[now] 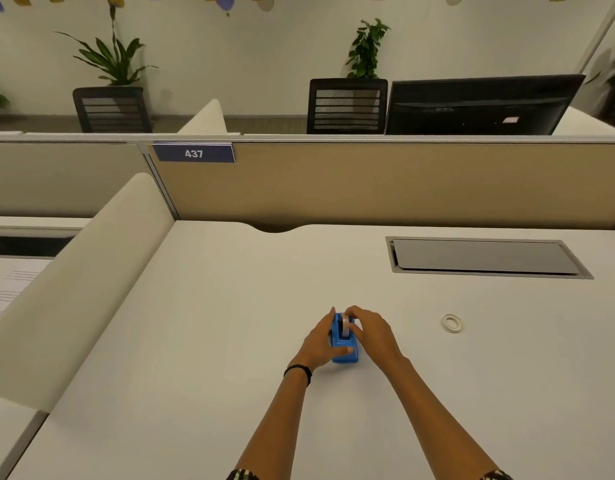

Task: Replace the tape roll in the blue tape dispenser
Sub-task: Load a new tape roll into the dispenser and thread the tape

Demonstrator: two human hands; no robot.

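Left hand [321,341] grips the blue tape dispenser [345,355] on a white desk [195,341] while right hand [371,332] pinches its tape roll [345,325]; a spare roll [452,322] lies nearby

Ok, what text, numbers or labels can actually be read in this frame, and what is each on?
"437": white digits on the blue nameplate at the top of the partition.
Pink sticker on the monitor's back: too small to read.
Lined sheet at far left: blurred.
Blue tape dispenser: no readable marking.
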